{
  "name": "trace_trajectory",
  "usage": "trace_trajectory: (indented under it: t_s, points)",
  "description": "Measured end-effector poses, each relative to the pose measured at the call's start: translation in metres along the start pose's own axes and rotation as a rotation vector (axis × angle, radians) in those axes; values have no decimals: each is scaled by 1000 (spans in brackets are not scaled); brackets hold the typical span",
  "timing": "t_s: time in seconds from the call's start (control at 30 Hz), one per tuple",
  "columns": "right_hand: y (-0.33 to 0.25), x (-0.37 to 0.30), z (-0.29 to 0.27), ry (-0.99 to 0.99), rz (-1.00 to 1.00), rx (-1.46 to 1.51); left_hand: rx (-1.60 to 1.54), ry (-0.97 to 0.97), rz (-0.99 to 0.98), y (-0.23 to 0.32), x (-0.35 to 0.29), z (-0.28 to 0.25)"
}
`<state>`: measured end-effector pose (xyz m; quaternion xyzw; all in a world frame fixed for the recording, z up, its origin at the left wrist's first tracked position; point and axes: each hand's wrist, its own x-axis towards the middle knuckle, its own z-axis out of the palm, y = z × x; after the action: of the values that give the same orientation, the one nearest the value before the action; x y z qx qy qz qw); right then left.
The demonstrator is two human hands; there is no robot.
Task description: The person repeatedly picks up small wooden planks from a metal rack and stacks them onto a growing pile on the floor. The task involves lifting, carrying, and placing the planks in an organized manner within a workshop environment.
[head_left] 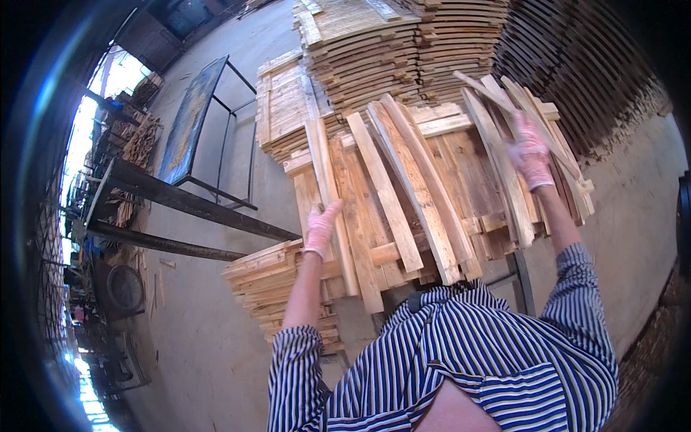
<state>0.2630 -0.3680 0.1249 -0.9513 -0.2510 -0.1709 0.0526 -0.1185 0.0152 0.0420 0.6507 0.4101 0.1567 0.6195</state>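
My left hand (322, 229), in a pale pink-and-white glove, is closed around a narrow wooden slat (325, 169) at the left side of the loose boards. My right hand (531, 153), gloved alike and a little blurred, grips a slanting wooden slat (486, 90) at the right; it crosses over other boards there. Between the hands, several loose boards (410, 183) lie roughly side by side, their near ends toward my body. They rest across a wooden panel (450, 155) made of planks and crosspieces.
Tall stacks of slatted wood panels (367, 65) stand beyond the boards, with darker stacked slats (576, 65) at the far right. A lower wood stack (270, 277) is at the near left. Dark metal beams (194, 205) and a metal-framed table (194, 115) stand to the left.
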Motion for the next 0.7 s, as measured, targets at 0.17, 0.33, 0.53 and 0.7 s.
trace_trajectory:
  t_s: [0.17, 0.33, 0.53, 0.7]
  points:
    - [-108, -44, 22, -414, 24, 765, 39, 31, -28, 2, 11, -22]
    - [-174, -66, 19, -752, 172, 1169, 330, 159, 37, -11, 7, -38]
    - [-161, -60, 12, -780, 295, 1557, 239, 26, -19, 11, -15, -42]
    - [-121, -44, 2, -724, 262, 1654, 306, 102, 7, 24, -24, -88]
